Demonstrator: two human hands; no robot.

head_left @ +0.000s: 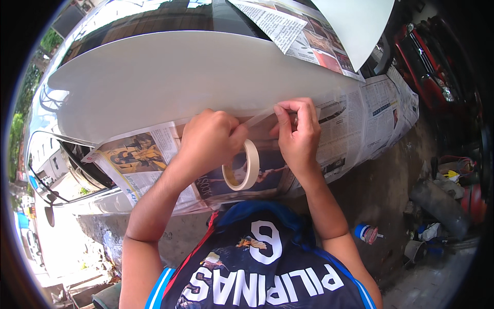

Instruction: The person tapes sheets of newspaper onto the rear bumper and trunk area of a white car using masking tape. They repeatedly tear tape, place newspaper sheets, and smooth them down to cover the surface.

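Note:
My left hand (213,136) is closed, its fingers at the upper edge of a cream roll of masking tape (250,170), which hangs below the knuckles. From there a pale strip of tape (261,116) stretches across to my right hand (299,129), whose thumb and fingertips pinch it. Behind both hands lies the lower edge of a smooth whitish car panel (170,82). Newspaper sheets (139,154) cover the bodywork along that edge, and more newspaper (378,110) wraps the section to the right. The left fingertips are partly hidden.
Newspaper (314,38) also covers part of the glass at the top, beside a raised white panel (355,26). A side mirror (50,215) sticks out at the left. To the right, a small blue-lidded container (366,233) and a grey cylinder (440,206) lie on the floor.

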